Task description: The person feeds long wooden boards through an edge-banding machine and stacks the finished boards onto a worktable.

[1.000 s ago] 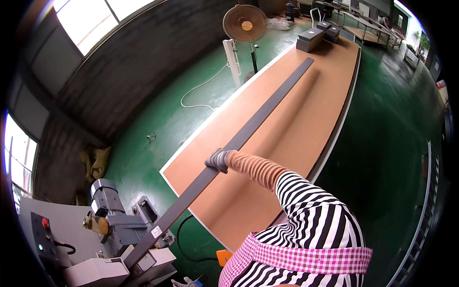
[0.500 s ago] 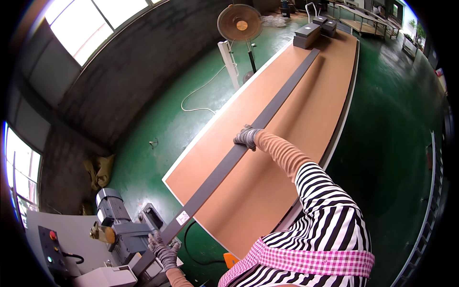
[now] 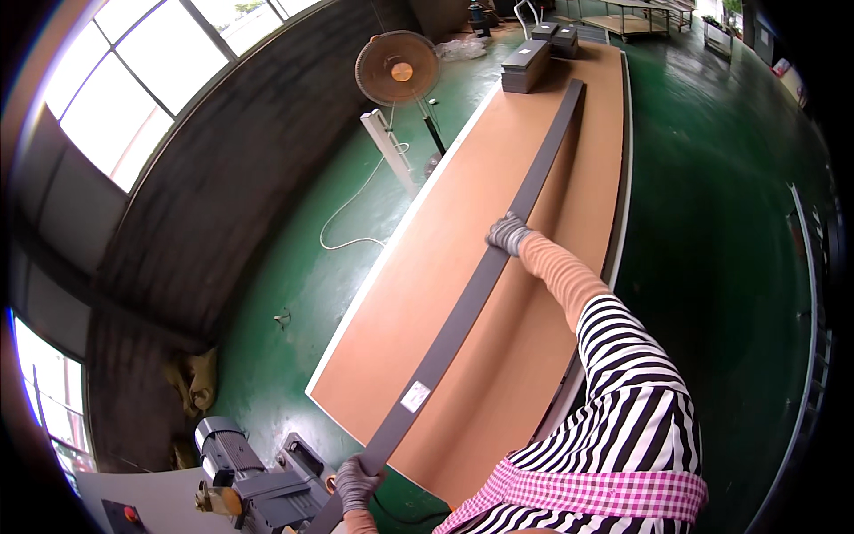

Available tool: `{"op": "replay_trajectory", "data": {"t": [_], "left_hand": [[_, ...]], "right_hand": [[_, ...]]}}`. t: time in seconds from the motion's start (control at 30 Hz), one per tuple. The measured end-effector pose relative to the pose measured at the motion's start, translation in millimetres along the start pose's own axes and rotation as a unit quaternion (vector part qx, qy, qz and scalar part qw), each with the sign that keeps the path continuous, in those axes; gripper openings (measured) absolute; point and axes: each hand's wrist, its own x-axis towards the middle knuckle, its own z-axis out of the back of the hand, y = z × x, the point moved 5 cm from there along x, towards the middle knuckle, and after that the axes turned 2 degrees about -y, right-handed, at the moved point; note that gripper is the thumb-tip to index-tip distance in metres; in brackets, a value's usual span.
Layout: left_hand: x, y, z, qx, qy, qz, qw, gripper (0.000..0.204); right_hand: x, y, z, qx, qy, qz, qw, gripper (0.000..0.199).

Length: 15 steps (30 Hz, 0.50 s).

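Observation:
A long, flat dark grey strip (image 3: 463,311) with a white label (image 3: 414,396) stretches diagonally over the brown-topped long table (image 3: 427,258). My right hand (image 3: 510,234), in a grey glove, is wrapped round the strip about midway along it. Lower down, my gloved left hand (image 3: 358,483) is closed round the strip just past the table's near corner. The strip's near end runs down beside a grey machine with a motor (image 3: 233,448) and out at the lower edge. Its far end lies above the table, casting a shadow.
Stacks of grey boards (image 3: 525,66) stand at the table's far end. A round fan (image 3: 398,68) and a white post (image 3: 388,147) stand left of the table, with a cable (image 3: 334,222) on the green floor. A metal ladder-like rail (image 3: 805,374) lies at the right.
The strip has shifted up and to the right, its label moving away from the machine. Both hands moved right with it; my left fingers, spread before, now close round it.

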Motion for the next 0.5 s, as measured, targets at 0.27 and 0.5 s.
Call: {"op": "replay_trajectory", "data": {"t": [0.27, 0.5], "left_hand": [[33.3, -198.5, -16.1, -0.022, 0.014, -0.061, 0.998, 0.055], [41.3, -305.9, -74.8, -0.105, -0.018, -0.263, 0.959, 0.083]], "right_hand": [[-73.4, -65.4, -32.2, 0.094, -0.268, -0.201, 0.937, 0.058], [-164.5, -1.3, -99.6, 0.307, -0.472, -0.24, 0.791, 0.046]]}}
